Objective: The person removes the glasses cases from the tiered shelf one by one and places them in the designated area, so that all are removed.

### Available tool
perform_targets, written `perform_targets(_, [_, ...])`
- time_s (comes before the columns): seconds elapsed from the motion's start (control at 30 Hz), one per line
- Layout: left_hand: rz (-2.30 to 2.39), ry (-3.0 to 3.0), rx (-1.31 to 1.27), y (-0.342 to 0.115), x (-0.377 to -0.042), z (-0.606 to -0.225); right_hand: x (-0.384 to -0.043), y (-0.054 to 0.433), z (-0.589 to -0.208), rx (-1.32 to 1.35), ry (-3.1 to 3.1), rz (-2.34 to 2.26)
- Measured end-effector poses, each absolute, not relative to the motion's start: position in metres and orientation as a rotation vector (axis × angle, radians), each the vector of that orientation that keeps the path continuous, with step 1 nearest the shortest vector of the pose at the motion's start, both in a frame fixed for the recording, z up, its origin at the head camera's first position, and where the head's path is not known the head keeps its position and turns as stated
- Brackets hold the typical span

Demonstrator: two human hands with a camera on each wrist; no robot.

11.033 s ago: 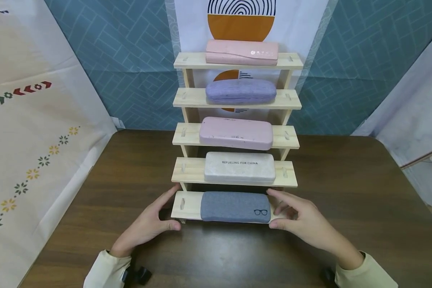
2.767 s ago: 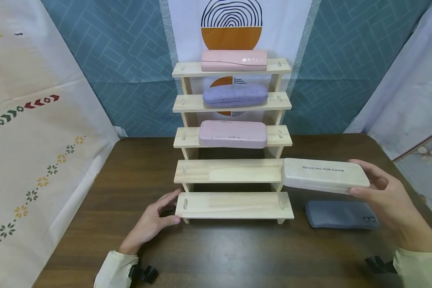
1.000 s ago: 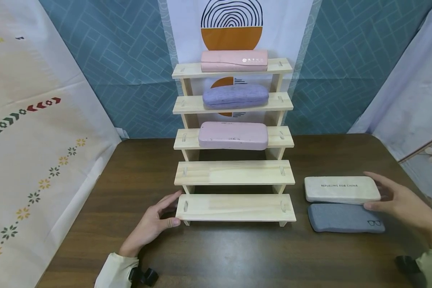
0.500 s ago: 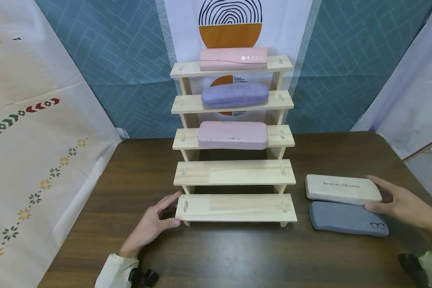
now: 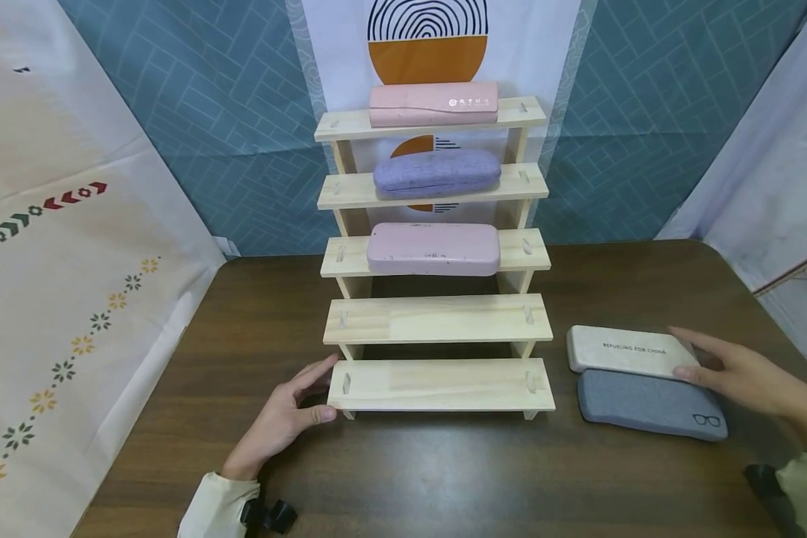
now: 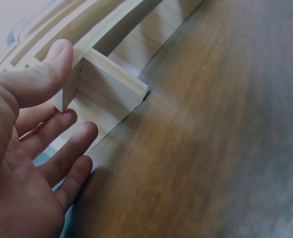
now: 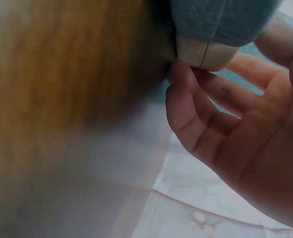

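Note:
In the head view a stepped wooden display rack [image 5: 437, 385] stands mid-table, its two lowest shelves bare. My left hand [image 5: 285, 415] holds the left end of the bottom shelf, thumb at the front edge and index finger at the back. To the right, a white glasses case [image 5: 619, 351] printed "REFUELING FOR CHINA" lies on the table, directly behind a blue-grey glasses case [image 5: 645, 403]. My right hand [image 5: 746, 373] holds the white case's right end between thumb and fingers. The right wrist view shows its fingers [image 7: 181, 106] curled beside the white case's end.
On the upper shelves sit a pink-purple case [image 5: 433, 249], a violet oval case [image 5: 437, 173] and a pink flap case [image 5: 433, 104]. Behind the brown table [image 5: 403, 478] hangs a teal patterned cloth [image 5: 672, 134]. White cloths hang at both sides.
The blue-grey case, then the white case, moved from the two lowest shelves to the table at right. Lately my right hand shifted slightly left along the white case; the left hand stayed put.

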State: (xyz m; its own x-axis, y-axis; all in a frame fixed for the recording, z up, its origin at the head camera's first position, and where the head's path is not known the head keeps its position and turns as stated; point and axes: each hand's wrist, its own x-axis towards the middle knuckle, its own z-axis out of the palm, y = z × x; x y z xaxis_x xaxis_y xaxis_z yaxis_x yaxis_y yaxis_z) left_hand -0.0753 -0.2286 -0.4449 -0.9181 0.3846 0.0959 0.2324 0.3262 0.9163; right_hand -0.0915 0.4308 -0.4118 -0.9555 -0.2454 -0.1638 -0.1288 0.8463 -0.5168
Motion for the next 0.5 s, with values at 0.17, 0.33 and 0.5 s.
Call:
perform_targets(0.17, [1.642, 2.443, 0.58, -0.2288, -0.0756, -0.4464, -0.0939, 0.4316, -0.4107, -0.312, 2.844, -0.678])
perform_targets(0.33, [1.64, 2.446, 0.565, -0.2287, -0.0761, -0.4461, -0.0966, 0.4323, -0.4112, -0.387, 2.878, -0.649])
perform_targets(0.5, [1.644, 2.441, 0.557, -0.2285, -0.0752, -0.4448, -0.0965, 0.4335, -0.4138, -0.449, 2.884, -0.715])
